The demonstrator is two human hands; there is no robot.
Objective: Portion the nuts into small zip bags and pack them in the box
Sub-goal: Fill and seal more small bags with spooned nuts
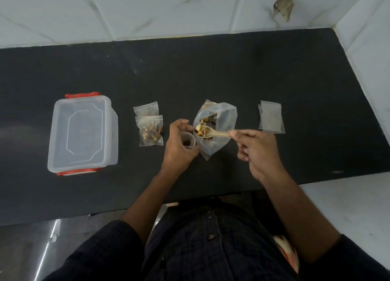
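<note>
Between the hands: nut bag. Left hand grips open small bag; right hand pinches loaded spoon. Left on worktop: two filled bags, lidded box; right: empty bags.

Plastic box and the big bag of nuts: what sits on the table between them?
In the head view, two filled small zip bags lie between the plastic box and the big nut bag, then the left hand holding an open small bag.
</note>
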